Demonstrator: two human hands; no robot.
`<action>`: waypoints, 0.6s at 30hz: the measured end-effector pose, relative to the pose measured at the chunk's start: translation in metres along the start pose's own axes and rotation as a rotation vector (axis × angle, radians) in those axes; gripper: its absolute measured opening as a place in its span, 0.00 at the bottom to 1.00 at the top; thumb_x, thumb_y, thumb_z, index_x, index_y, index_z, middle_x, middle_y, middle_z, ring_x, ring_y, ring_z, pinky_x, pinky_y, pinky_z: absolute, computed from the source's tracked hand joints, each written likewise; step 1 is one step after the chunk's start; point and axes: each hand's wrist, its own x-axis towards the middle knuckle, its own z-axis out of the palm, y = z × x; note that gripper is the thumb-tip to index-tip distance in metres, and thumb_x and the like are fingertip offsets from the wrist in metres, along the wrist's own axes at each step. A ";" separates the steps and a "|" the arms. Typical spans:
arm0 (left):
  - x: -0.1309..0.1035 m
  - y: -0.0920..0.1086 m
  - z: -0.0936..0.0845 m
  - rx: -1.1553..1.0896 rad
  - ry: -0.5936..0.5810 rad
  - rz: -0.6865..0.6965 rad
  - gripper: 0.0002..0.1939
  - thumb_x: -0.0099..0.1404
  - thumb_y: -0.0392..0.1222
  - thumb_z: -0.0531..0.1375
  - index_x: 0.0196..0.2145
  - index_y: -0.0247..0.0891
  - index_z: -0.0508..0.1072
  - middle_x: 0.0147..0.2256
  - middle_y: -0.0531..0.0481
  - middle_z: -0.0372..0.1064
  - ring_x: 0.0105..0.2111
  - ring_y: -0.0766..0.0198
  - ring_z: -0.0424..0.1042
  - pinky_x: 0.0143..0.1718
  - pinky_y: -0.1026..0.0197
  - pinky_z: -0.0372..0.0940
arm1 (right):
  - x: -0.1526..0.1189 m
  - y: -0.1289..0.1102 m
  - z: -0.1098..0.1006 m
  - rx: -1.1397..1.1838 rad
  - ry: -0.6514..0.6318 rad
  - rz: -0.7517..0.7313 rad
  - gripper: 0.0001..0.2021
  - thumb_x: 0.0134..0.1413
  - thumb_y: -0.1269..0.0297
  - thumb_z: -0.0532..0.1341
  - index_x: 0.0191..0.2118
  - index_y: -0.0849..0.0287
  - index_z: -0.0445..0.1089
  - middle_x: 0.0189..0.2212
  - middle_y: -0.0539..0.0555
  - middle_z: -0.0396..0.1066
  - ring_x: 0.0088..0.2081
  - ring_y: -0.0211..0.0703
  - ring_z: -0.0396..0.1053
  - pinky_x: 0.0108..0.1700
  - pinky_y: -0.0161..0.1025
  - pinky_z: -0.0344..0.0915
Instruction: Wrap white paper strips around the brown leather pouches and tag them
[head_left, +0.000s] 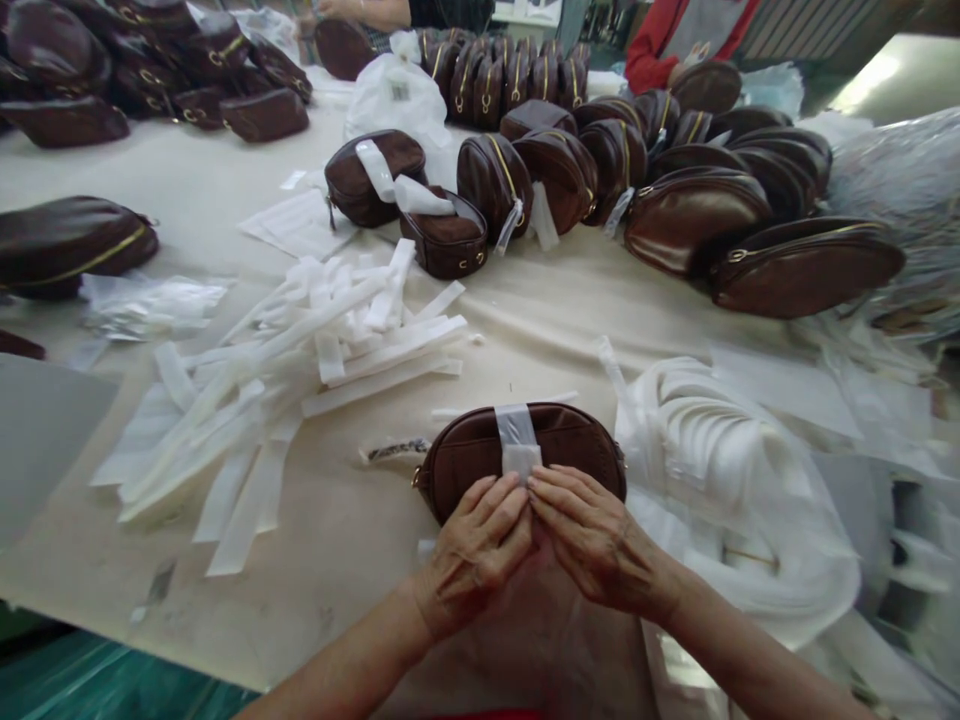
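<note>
At the near edge of the brown bag [570, 440], the left hand [484, 540] and right hand [600, 530] press fingertips onto its white strip [517, 430]; fingers are bent, thumbs hidden. Both forearms angle inward from below the bag, hands nearly touching. The bag lies directly beneath and beyond the fingertips.

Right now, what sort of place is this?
Probably a bag workshop or packing floor: rows of matching brown bags, a heap of loose white strips, and a person in red sleeves holding another bag across the table.
</note>
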 end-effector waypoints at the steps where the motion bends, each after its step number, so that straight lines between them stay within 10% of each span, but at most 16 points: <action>1: 0.000 -0.001 -0.001 -0.009 -0.013 0.007 0.09 0.66 0.34 0.56 0.43 0.29 0.70 0.47 0.41 0.68 0.54 0.53 0.62 0.54 0.51 0.62 | -0.001 -0.001 -0.001 -0.004 -0.012 0.015 0.18 0.52 0.78 0.50 0.48 0.72 0.67 0.45 0.66 0.71 0.53 0.52 0.65 0.54 0.53 0.65; 18: 0.004 -0.009 -0.002 0.005 -0.031 0.070 0.11 0.67 0.42 0.55 0.43 0.32 0.70 0.43 0.42 0.70 0.50 0.53 0.65 0.48 0.52 0.62 | -0.028 -0.039 0.002 -0.176 0.135 0.184 0.18 0.54 0.80 0.51 0.50 0.65 0.67 0.45 0.61 0.72 0.52 0.47 0.65 0.53 0.48 0.64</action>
